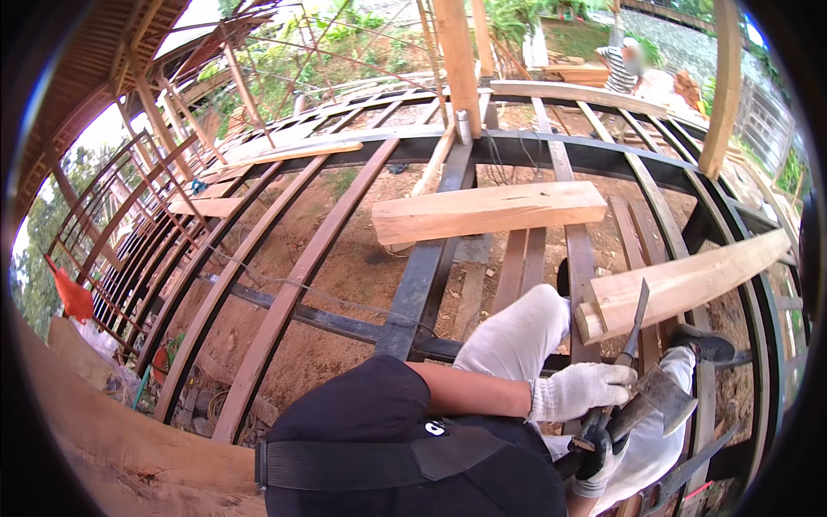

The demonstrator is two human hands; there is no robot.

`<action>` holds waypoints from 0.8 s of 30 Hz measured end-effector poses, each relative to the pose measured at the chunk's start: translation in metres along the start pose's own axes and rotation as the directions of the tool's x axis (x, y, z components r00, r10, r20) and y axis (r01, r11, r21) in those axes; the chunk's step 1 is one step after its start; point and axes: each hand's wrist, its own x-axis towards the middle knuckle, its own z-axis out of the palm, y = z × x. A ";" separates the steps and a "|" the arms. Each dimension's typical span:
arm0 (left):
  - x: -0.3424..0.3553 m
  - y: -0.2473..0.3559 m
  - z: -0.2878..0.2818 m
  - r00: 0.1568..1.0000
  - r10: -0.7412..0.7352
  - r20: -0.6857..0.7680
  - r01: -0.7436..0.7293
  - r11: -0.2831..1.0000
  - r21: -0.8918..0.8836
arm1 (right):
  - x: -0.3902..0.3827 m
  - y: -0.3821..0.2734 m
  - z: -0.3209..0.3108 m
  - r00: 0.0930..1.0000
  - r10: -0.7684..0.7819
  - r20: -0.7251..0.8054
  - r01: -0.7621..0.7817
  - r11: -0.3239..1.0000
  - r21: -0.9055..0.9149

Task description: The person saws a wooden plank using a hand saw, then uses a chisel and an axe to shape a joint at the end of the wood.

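My left hand (584,389), in a white knit glove, is closed on a long narrow chisel (639,320) whose blade points up and away. Just below it, my right hand (600,461), in a white glove with dark palm and fingers, is closed round the handle of a hatchet (668,400). The broad metal hatchet head lies beside the chisel, above my right leg. Handles of both tools cross close together between the gloves, so part of each grip is hidden. Beyond the chisel tip, a thick squared timber (689,280) rests slantwise across the joists.
Another squared timber (491,209) lies across the dark steel beam (413,293) ahead. Brown joists (314,228) span open gaps over bare soil. A handsaw (685,472) lies at lower right. A wooden post (457,69) stands ahead; a person (620,67) is far off at right.
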 end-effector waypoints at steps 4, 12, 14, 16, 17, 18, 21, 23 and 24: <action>-0.004 -0.005 -0.002 0.999 -0.039 -0.017 0.031 0.946 -0.322 | -0.005 -0.012 0.015 0.992 0.068 -0.109 -0.075 0.995 -0.060; -0.020 0.012 -0.022 0.789 -0.608 0.088 0.400 0.400 -0.825 | -0.006 0.001 0.014 0.992 -0.036 -0.119 0.013 0.982 -0.188; -0.017 -0.004 -0.015 0.774 -0.633 0.016 0.397 0.466 -0.791 | -0.003 -0.003 0.014 0.997 0.003 -0.080 -0.029 0.942 -0.333; -0.019 -0.003 -0.017 0.690 -0.677 0.254 0.524 0.226 -0.821 | -0.003 -0.004 0.026 0.998 -0.026 -0.064 0.005 0.952 -0.307; -0.017 -0.001 -0.022 0.667 -0.672 0.323 0.576 0.190 -0.795 | -0.001 -0.013 0.033 0.998 -0.014 -0.056 -0.008 0.928 -0.372; -0.017 0.001 -0.023 0.640 -0.666 0.384 0.623 0.156 -0.766 | 0.000 -0.019 0.044 0.999 -0.001 -0.045 -0.019 0.900 -0.436; -0.023 -0.008 -0.025 0.613 -0.671 0.418 0.602 0.054 -0.797 | 0.004 -0.024 0.057 0.999 -0.026 -0.022 0.009 0.824 -0.566; -0.027 -0.012 -0.026 0.557 -0.690 0.463 0.523 -0.142 -0.840 | 0.004 -0.027 0.060 1.000 -0.031 -0.006 0.020 0.786 -0.618; -0.028 -0.014 -0.028 0.520 -0.694 0.498 0.460 -0.264 -0.848 | 0.005 -0.027 0.061 0.999 0.021 -0.048 -0.043 0.850 -0.525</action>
